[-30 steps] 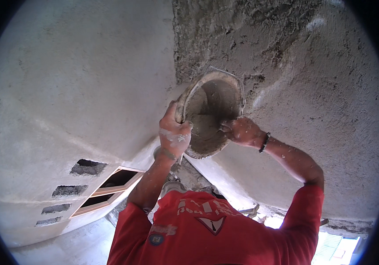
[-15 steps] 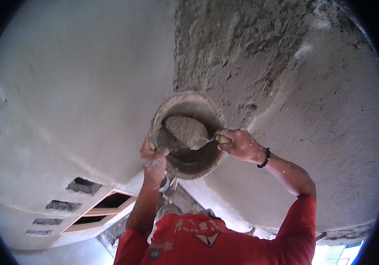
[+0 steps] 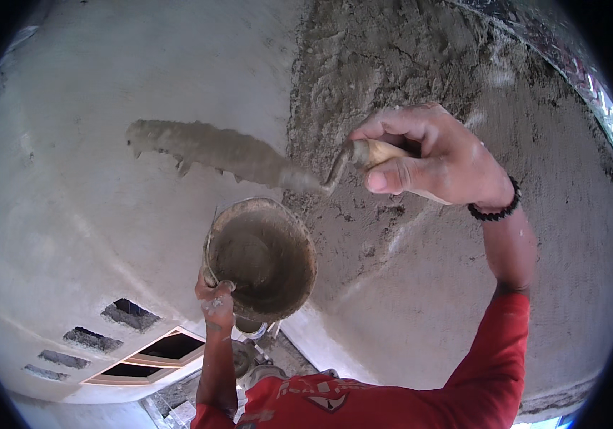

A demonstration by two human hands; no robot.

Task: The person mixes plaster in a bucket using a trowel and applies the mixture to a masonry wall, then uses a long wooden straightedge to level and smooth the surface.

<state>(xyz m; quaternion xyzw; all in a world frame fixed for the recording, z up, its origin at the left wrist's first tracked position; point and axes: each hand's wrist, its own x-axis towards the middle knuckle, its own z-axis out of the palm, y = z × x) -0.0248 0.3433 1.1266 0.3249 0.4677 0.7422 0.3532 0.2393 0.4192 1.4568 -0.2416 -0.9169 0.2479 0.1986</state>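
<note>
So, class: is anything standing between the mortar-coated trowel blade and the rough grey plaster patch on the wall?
Nothing visible does. The right hand grips the wooden-handled trowel, its blade lying over the smooth pale wall beside the rough grey plaster patch. The round mortar-caked pan in the left hand sits lower, out of the way.

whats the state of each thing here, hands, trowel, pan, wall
right hand: closed round the trowel's wooden handle, raised
trowel: blade coated in wet mortar, held near the wall, contact unclear
left hand: gripping the rim of the pan
pan: tilted open toward the camera, smeared with mortar, nearly empty
wall: rough fresh plaster on the right part, smooth on the left
</note>
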